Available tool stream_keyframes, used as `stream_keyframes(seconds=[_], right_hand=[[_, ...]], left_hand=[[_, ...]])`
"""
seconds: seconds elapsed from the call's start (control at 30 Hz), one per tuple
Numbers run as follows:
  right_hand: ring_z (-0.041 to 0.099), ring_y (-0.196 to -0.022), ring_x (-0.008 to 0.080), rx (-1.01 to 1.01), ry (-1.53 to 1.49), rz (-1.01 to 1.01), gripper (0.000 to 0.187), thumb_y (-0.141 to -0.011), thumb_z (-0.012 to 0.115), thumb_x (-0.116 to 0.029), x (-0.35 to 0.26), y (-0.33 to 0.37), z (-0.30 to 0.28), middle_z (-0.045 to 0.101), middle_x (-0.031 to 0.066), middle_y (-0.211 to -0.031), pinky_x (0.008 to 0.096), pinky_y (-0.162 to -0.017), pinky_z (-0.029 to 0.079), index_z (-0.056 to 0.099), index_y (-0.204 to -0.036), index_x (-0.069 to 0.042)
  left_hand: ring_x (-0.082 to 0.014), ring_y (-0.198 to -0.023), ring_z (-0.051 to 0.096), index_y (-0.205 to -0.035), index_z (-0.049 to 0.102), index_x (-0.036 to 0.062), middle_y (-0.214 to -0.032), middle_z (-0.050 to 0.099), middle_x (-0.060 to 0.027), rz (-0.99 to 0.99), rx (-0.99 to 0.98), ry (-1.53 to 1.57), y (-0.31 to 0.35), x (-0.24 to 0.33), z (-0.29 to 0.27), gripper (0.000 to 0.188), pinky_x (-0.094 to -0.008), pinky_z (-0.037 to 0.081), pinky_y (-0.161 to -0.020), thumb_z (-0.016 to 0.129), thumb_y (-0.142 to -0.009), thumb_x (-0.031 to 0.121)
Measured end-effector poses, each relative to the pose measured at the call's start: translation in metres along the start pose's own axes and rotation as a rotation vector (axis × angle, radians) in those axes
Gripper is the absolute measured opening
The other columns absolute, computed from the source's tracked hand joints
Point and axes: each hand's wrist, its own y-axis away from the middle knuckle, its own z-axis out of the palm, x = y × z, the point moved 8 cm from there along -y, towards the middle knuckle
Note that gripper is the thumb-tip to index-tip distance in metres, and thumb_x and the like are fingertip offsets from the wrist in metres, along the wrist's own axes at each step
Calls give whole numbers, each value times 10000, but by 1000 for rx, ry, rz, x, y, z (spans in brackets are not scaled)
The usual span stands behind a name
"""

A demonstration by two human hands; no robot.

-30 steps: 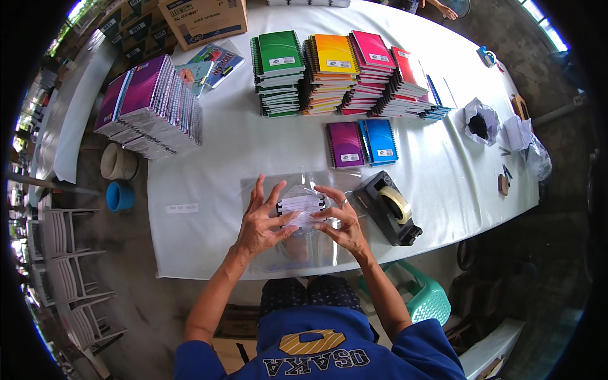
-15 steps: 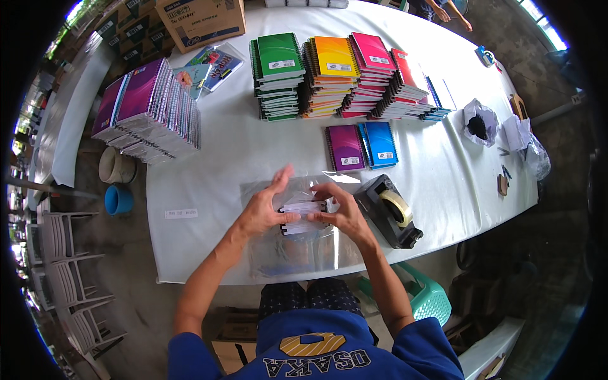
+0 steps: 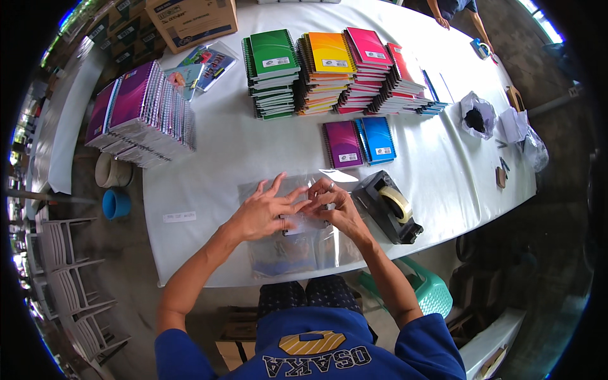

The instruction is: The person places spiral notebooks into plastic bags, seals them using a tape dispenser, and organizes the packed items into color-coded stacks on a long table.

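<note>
Left hand (image 3: 258, 215): fingers fanned, palm down; grip unclear
Right hand (image 3: 340, 206): fingers curled inward; grip unclear
White paper stack (image 3: 307, 227): beneath hands, on clear plastic sheet (image 3: 272, 261); black tape dispenser (image 3: 376, 201) at three o'clock

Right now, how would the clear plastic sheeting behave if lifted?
The clear plastic sheeting would probably flop, looking thin and see-through. Its glossy glare suggests it may be slippery. With the left hand and right hand over part of it, it could bunch.

White stack (image 3: 295, 232) mostly behind fingers (image 3: 294, 208)
</note>
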Motion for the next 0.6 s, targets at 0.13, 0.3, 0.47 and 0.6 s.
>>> stream_keyframes(seconds=[0.13,0.3,0.47,0.6], right_hand=[[498,-1121,248,-149,675,-173,394,-695,760,-79,-36,10,5,542,38,-1246,431,-996,369,746,-1052,-246],[427,-1263,258,-31,1184,-467,537,-743,718,-189,-45,49,17,397,26,-1474,524,-1107,258,623,-1249,-341],[491,-1200,256,91,1059,-541,346,-764,679,-143,-50,92,-10,532,63,-1334,491,-1093,311,709,-1099,-221],[495,-1155,320,686,937,-73,143,-696,747,4,-32,153,-175,584,147,-1191,443,-900,463,734,-806,-86]], left_hand=[[-369,-1450,135,-1439,416,260,-1555,273,63,66,75,-436,19,24,-5,776,-623,214,-1111,723,-750,441],[-343,-1444,182,-1392,492,237,-1526,330,82,105,155,-528,21,34,2,711,-611,215,-1116,743,-745,393],[-320,-1432,237,-1349,545,219,-1464,423,115,145,221,-673,28,42,11,650,-601,208,-1123,753,-743,332],[-306,-1422,265,-1343,549,196,-1408,490,117,140,274,-689,32,47,14,630,-600,207,-1127,748,-753,286]])
